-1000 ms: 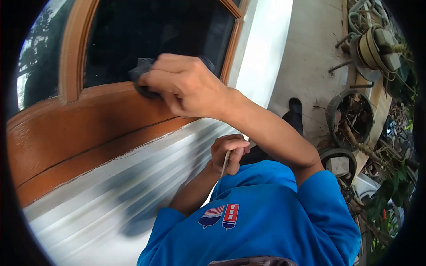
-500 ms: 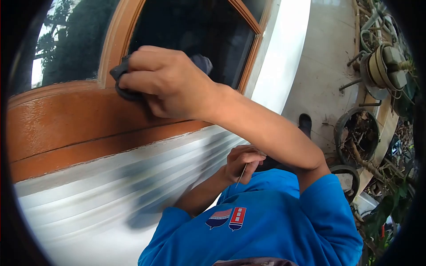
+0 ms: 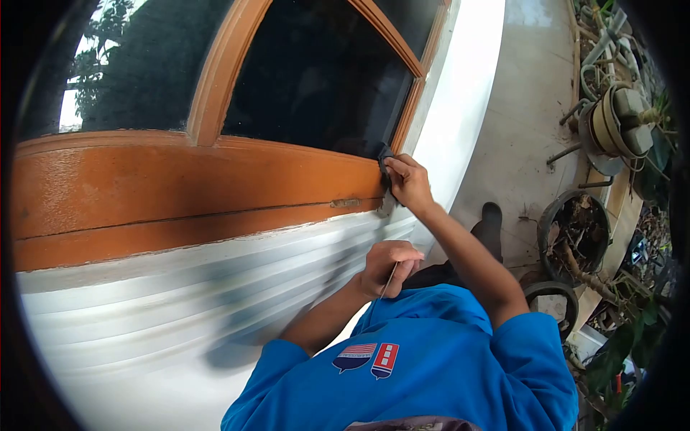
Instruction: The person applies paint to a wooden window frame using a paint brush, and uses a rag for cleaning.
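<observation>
Window frame (image 3: 144,169) left, pot (image 3: 545,241) right on floor (image 3: 517,122); right hand (image 3: 411,185) at frame's corner, left hand (image 3: 384,269) before torso (image 3: 445,359).

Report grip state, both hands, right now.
Left hand: closed, holding a thin stick.
Right hand: closed, holding a dark item; cloth or pad, cannot tell.

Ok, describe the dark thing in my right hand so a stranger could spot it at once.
Find the brown window frame and follow its lower rail to the right end. There, your right hand holds a dark piece. Unlike the thin stick in your left hand, it is broader and nearly black.
</observation>
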